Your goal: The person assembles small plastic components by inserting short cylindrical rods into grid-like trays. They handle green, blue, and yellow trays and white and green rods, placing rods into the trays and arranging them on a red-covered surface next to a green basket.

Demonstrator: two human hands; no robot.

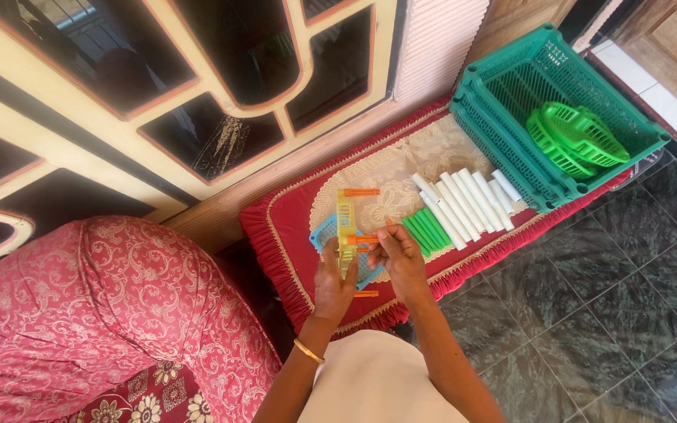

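1. One view, head camera: left hand point(333, 280) fingers closed round yellow panel point(345, 229), held on edge above the red mat point(291, 227), likely to expose its side for the pegs.
2. Right hand point(401, 262) pinches orange peg point(363, 240) at the panel's side; more pegs stick out above and below.
3. Blue panel point(324, 232) lies beneath.
4. White tubes point(468, 202), green tubes point(426, 231) lie side by side in rows near the hands.
5. Teal crate point(503, 86) holds green discs point(573, 137).

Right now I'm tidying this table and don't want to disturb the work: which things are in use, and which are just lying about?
In use:
left hand holding the yellow panel
right hand on an orange tube
blue panel under them

Lying about:
white tubes
green tubes
teal crate with green round pieces
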